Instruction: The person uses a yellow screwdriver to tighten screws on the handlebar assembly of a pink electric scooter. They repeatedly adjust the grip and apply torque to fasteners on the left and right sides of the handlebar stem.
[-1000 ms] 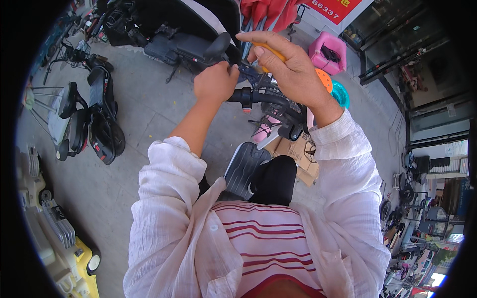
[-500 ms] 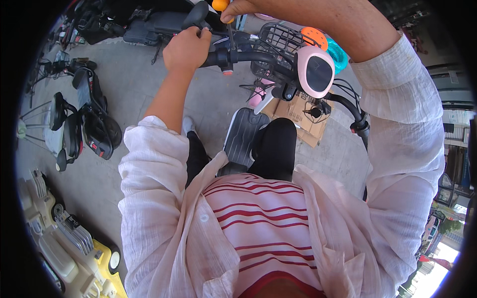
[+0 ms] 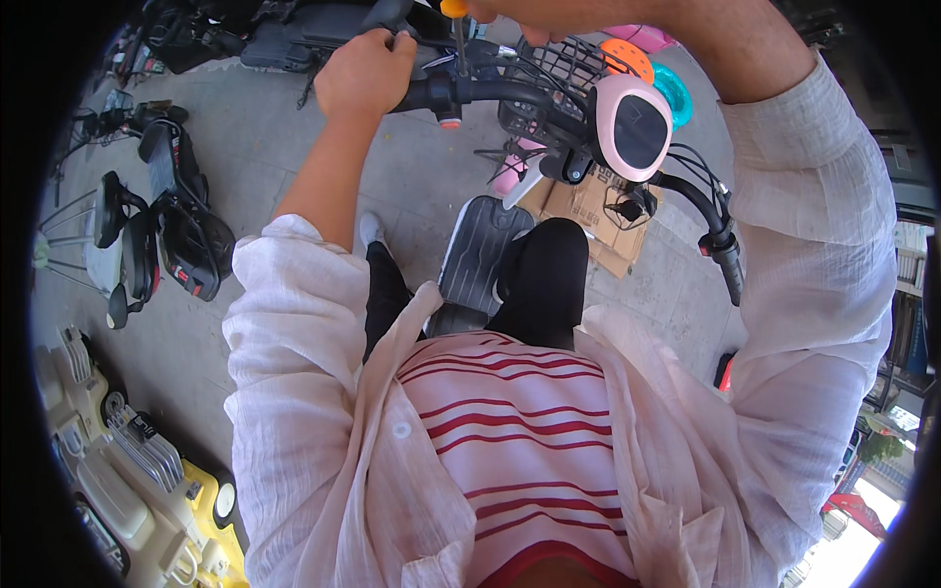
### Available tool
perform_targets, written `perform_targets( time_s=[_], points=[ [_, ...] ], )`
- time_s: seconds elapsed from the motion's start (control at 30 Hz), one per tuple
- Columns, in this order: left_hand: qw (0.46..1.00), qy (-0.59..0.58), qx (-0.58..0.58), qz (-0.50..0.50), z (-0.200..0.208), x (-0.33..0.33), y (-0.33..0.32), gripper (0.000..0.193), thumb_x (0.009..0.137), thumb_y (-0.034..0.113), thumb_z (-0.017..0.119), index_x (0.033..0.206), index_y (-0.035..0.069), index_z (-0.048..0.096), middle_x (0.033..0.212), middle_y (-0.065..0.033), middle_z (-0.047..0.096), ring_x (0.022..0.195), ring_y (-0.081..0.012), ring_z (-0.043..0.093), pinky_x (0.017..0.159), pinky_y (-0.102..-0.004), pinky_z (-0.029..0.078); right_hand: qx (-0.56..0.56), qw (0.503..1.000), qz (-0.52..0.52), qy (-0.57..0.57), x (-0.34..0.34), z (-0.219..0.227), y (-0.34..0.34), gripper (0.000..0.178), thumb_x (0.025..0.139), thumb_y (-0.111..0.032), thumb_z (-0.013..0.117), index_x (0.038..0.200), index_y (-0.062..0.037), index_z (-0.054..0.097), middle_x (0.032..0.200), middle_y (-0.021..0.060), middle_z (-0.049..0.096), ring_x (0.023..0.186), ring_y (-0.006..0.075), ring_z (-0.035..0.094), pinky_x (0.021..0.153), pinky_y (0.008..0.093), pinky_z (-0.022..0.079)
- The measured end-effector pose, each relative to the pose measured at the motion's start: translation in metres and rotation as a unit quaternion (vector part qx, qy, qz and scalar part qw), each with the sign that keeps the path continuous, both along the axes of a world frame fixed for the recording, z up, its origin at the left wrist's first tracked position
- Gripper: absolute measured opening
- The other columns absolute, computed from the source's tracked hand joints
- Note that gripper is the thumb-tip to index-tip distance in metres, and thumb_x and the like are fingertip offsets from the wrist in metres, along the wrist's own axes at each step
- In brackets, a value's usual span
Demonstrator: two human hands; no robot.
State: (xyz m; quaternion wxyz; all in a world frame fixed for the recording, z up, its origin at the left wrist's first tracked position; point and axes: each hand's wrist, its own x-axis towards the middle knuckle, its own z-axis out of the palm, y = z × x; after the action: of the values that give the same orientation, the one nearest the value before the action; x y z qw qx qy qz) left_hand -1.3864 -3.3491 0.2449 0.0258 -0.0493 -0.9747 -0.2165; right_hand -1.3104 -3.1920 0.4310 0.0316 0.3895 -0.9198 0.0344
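Note:
A pink-cased display (image 3: 633, 128) sits at the middle of a scooter's black handlebar (image 3: 505, 91). My left hand (image 3: 363, 76) is closed over the bar's left end and hides the grip there. At the top edge my right hand (image 3: 510, 18), partly cut off, is closed at the orange handle of a screwdriver (image 3: 459, 39). The screwdriver stands almost upright, its shaft reaching down to the switch housing (image 3: 447, 96) beside my left hand. Whether its tip sits in a screw I cannot tell. The right grip (image 3: 727, 267) hangs free of my hands.
Ahead of the bar is a black wire basket (image 3: 549, 73), with orange and teal round things beside it. Flattened cardboard (image 3: 598, 218) lies near the black footboard (image 3: 482, 250). A dark scooter (image 3: 186, 216) stands at left, beige-and-yellow ride-on vehicles (image 3: 147, 470) at lower left.
The view has shifted, so the handlebar and both hands sit higher in it. The right hand and the screwdriver handle are now more cut off by the top edge. My left hand stays at the bar.

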Motion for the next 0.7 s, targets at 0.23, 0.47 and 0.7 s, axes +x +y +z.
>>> perform_targets(
  time_s=[0.23, 0.47, 0.7],
  points=[
    [0.999, 0.039, -0.012, -0.016, -0.007, -0.004, 0.003, 0.045, 0.096, 0.053, 0.044, 0.109, 0.02, 0.073, 0.103, -0.0104, 0.074, 0.101, -0.0332, 0.069, 0.085, -0.0457, 0.054, 0.057, 0.983, 0.101, 0.142, 0.015, 0.023, 0.026, 0.03, 0.093, 0.0, 0.058, 0.123, 0.0012, 0.063, 0.115, 0.0206, 0.067, 0.109, 0.0353, 0.065, 0.089, 0.0406, 0.053],
    [0.999, 0.031, -0.019, -0.019, -0.006, -0.004, 0.002, 0.047, 0.097, 0.053, 0.042, 0.111, 0.02, 0.072, 0.107, -0.0109, 0.074, 0.104, -0.0339, 0.068, 0.087, -0.0466, 0.053, 0.182, 0.953, 0.096, 0.222, 0.023, 0.034, 0.023, 0.04, 0.084, 0.001, 0.066, 0.124, -0.0036, 0.066, 0.122, 0.0177, 0.066, 0.113, 0.0315, 0.065, 0.09, 0.0379, 0.055],
    [1.0, 0.005, -0.03, -0.002, 0.0, 0.002, -0.005, 0.047, 0.097, 0.053, 0.042, 0.112, 0.02, 0.072, 0.108, -0.011, 0.074, 0.105, -0.0336, 0.068, 0.089, -0.0467, 0.053, 0.234, 0.958, 0.029, 0.163, 0.025, 0.045, -0.009, 0.022, 0.086, -0.018, 0.071, 0.099, -0.0013, 0.074, 0.098, 0.0168, 0.072, 0.091, 0.0344, 0.071, 0.076, 0.041, 0.057]
  ],
)
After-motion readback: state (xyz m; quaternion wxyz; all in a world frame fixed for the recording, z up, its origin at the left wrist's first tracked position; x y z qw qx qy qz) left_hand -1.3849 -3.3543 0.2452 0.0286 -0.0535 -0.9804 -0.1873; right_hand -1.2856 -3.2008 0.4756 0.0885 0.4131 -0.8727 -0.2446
